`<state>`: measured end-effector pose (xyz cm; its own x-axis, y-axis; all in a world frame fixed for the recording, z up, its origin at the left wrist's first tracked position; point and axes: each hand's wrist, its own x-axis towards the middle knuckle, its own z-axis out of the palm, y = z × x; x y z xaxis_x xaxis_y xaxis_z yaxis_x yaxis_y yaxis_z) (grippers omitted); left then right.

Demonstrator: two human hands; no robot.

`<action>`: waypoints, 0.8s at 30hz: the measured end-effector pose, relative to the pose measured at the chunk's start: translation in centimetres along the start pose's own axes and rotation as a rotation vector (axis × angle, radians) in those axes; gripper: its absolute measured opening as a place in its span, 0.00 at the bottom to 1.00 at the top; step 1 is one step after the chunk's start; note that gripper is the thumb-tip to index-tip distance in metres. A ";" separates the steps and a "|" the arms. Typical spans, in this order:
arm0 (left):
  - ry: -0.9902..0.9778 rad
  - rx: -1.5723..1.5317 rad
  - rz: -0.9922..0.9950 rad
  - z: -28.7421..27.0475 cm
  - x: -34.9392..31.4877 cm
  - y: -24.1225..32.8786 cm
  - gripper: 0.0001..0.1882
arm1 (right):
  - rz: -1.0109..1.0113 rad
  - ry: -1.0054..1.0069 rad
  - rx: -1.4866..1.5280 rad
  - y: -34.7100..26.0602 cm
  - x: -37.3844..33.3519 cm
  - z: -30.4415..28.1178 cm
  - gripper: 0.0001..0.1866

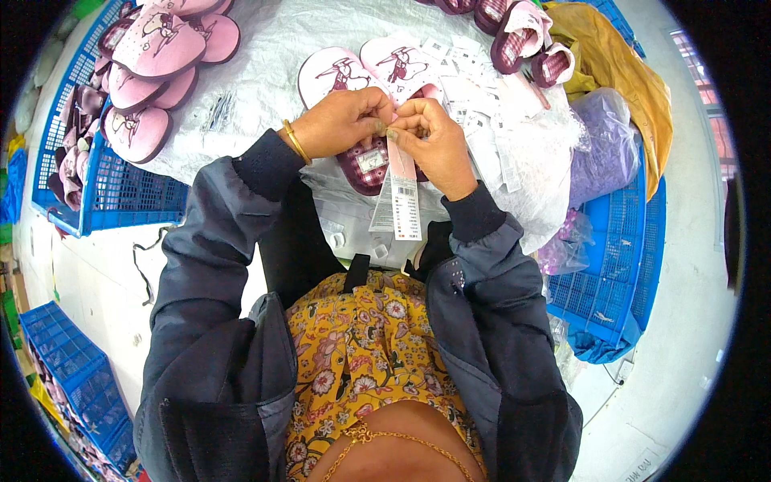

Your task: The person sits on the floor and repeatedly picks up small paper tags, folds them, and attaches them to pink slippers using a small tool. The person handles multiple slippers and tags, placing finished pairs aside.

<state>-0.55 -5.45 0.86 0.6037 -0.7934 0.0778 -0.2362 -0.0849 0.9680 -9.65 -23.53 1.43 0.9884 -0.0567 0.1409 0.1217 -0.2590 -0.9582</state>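
A pair of pink slippers (328,76) with maroon checked linings lies on the table in front of me, toes pointing away. Over their near ends, my left hand (349,122) and my right hand (434,143) meet with thumbs and fingers pinched together. A long white paper hang tag (406,213) with a barcode dangles below my right fingertips, which grip its upper end. Whatever the left fingertips pinch is too small and covered to make out. Part of the slippers is hidden behind both hands.
Pink slippers (157,44) are piled at the far left, more slippers (518,36) at the far right. Loose white tags (474,88) lie right of the pair. Blue crates (132,189) stand left, and a blue crate (598,273) stands right beside a purple bag (602,145).
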 end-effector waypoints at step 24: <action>1.022 0.014 0.130 -1.1 -2.7 -4.8 0.07 | -0.215 0.026 -0.838 -3.3 2.9 1.9 0.23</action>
<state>-0.20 -2.21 -3.73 0.9307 0.0937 0.3537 -0.3507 -0.0473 0.9353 -7.03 -21.05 4.55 0.9480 0.0559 0.3133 0.1888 -0.8914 -0.4121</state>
